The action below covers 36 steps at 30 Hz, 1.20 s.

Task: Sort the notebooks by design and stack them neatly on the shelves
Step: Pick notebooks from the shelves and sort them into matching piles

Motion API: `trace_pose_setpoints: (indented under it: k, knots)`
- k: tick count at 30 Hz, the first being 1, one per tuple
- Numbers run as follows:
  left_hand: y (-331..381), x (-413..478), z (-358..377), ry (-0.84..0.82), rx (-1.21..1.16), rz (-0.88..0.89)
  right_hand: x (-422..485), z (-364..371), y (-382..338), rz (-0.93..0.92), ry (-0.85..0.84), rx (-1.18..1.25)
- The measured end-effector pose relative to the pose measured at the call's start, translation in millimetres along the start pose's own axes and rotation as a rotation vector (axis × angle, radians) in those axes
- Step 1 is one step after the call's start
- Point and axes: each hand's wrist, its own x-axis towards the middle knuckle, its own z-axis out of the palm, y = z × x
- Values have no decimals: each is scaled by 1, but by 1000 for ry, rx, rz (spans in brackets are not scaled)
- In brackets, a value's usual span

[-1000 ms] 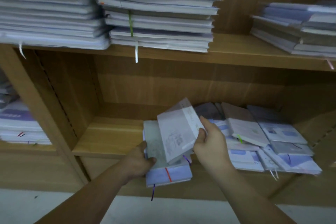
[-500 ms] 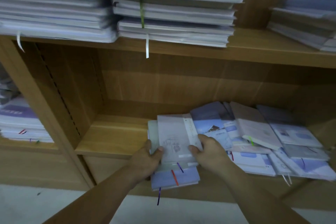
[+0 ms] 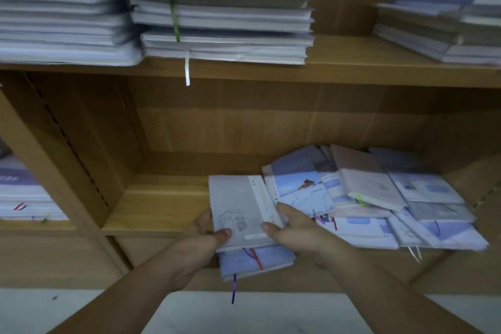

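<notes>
A small stack of notebooks lies at the front edge of the lower shelf (image 3: 154, 209). Its top one is a pale grey notebook with a line drawing (image 3: 238, 211). Under it a lilac notebook (image 3: 257, 263) sticks out over the edge, with red and purple ribbons hanging down. My left hand (image 3: 200, 247) grips the stack's left and front side, thumb on the top cover. My right hand (image 3: 295, 230) holds the right edge of the grey notebook, thumb on top. To the right lies a loose heap of mixed notebooks (image 3: 379, 198).
The upper shelf (image 3: 339, 73) carries two tall notebook stacks (image 3: 217, 13) at left and centre and a lower stack (image 3: 447, 16) at right. A compartment to the left holds another stack (image 3: 24, 195). The lower shelf's left part is bare wood. Pale floor lies below.
The grey notebook, held tilted up in my right hand a second ago, now lies flat on the small stack. Both hands have closed in on its sides.
</notes>
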Motion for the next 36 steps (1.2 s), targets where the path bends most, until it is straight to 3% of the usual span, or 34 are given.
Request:
trace_pose_setpoints:
  k: [11, 17, 23, 28, 32, 36]
  knots:
    - [13, -55, 14, -63, 79, 146, -59, -39, -23, -7, 53, 111]
    - [38, -123, 35, -237, 118, 292, -152, -77, -41, -50, 168, 184]
    - [107, -204, 56, -371, 173, 485, -259, -122, -79, -187, 233, 198]
    - [175, -252, 88, -342, 192, 646, -327, -175, -126, -285, 324, 198]
    - [228, -260, 126, -327, 123, 693, -342, -225, -152, -331, 498, 214]
    - [285, -229, 166, -263, 86, 688, -328, -273, -171, -354, 513, 336]
